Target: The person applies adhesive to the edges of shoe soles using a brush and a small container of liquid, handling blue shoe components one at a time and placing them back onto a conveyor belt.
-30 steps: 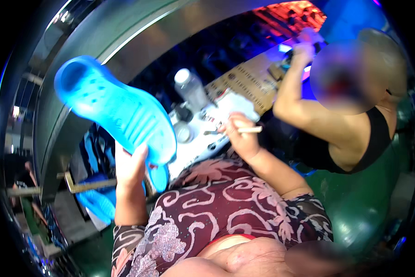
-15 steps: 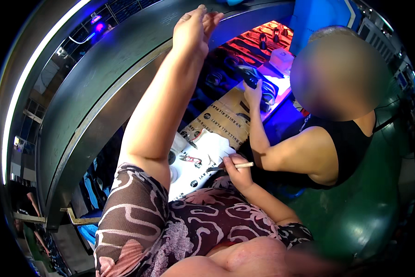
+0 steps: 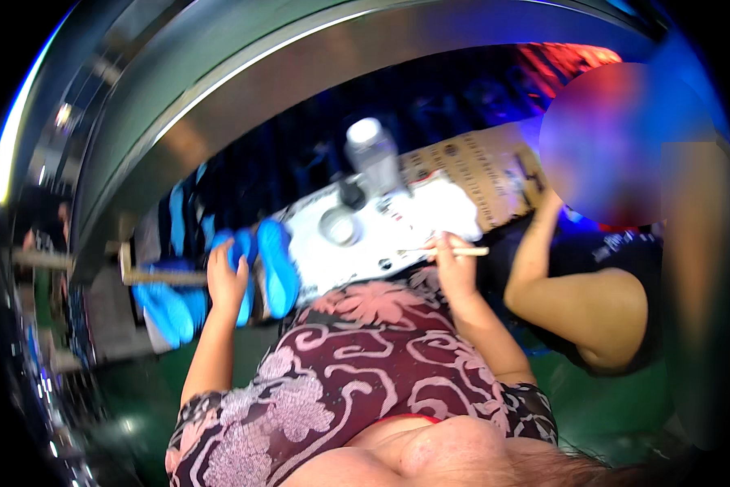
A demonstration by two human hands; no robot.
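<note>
My left hand (image 3: pixel 228 280) is at a group of blue shoe soles (image 3: pixel 277 268), left of the white work surface. Its thumb and fingers close around the end of one sole, though motion blurs the grip. My right hand (image 3: pixel 456 276) pinches a slim brush (image 3: pixel 473 252) with a pale wooden handle, held low over the white surface's near right edge. The brush's tip points left. On the white sheet (image 3: pixel 316 272) stand a round open cup (image 3: pixel 340 227), a small dark object (image 3: pixel 351 193) and a clear bottle (image 3: pixel 378 166) with a white lid.
More blue soles (image 3: pixel 166 312) lie at the left, beside a metal bracket (image 3: pixel 166 277). Printed brown cardboard (image 3: pixel 482 174) borders the sheet. A curved metal-edged ledge (image 3: pixel 219 105) arches above a dark rack. A co-worker's arm (image 3: pixel 535 252) is close on my right.
My left hand has come down from the upper ledge to the blue soles. My right hand still holds the brush. The view has shifted, bringing the bottle and cup into full sight.
</note>
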